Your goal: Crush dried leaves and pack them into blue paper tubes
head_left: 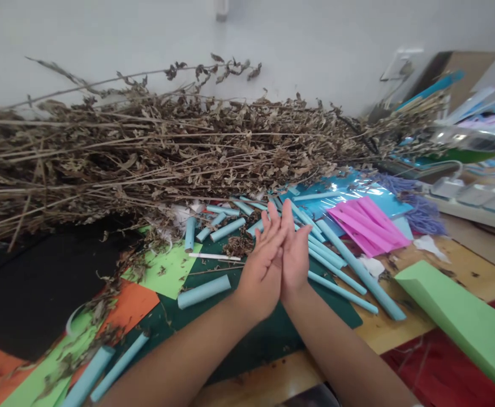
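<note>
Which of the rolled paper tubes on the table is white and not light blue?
The thin white tube, lying flat on the dark green sheet left of the pressed-together hands; all other tubes are light blue and mostly thicker.

Place: a craft workroom, or a craft corner in a plain room.
Table: wooden table (463, 265) set against a bare white wall (145, 34), crowded with making materials.
Paper: loose coloured sheets in orange (128, 305), light green (166, 271) and black (39, 282); a dark green sheet (264, 339) in the middle.
Rolled stock: many light blue paper tubes (357, 271) lying scattered, pink folded paper (366, 226) beside them.
Natural material: a long heap of dried leafy stems (145, 152) along the wall, crumbs shed onto the sheets.
Other supplies: purple yarn (417, 209), a green foam block (463, 316), stacked card and tools at the far right, too blurred to name.
</note>
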The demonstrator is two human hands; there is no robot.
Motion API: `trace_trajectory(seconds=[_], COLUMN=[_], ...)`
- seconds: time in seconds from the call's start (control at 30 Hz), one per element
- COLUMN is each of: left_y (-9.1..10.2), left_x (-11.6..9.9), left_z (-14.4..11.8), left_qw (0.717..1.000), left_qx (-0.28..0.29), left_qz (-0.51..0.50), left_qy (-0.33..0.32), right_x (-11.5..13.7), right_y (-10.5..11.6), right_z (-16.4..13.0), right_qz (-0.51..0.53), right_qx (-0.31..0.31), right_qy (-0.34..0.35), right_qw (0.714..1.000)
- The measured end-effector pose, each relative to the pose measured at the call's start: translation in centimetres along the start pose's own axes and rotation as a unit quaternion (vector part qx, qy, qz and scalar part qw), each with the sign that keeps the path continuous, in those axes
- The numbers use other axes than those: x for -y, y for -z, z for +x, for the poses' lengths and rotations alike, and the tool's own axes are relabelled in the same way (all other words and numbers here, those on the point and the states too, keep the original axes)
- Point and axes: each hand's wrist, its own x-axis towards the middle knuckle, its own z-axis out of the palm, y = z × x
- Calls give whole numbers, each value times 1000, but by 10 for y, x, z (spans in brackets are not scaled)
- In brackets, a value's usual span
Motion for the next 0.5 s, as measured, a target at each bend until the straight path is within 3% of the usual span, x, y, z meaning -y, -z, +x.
trace_trajectory(seconds=[0.13,0.27,0.4,0.5], left_y=[7,18,17,14], left_x=[-16,-8,-12,-24], left_z=[-2,1,-11,-17], left_qw=[1000,997,992,995], left_qx=[-14,-50,-6,-23], left_qz=[9,6,19,-15], left_qy=[-1,-54,-124,-99], right_x=[4,16,29,24], right_y=[-5,-13,-13,-12], right_z=[-12,-33,-29,-25], right_qz=[-31,-45,-12,-45], right_qx=[51,106,92,88], right_qy=[44,77,108,145], right_qw=[997,990,990,985])
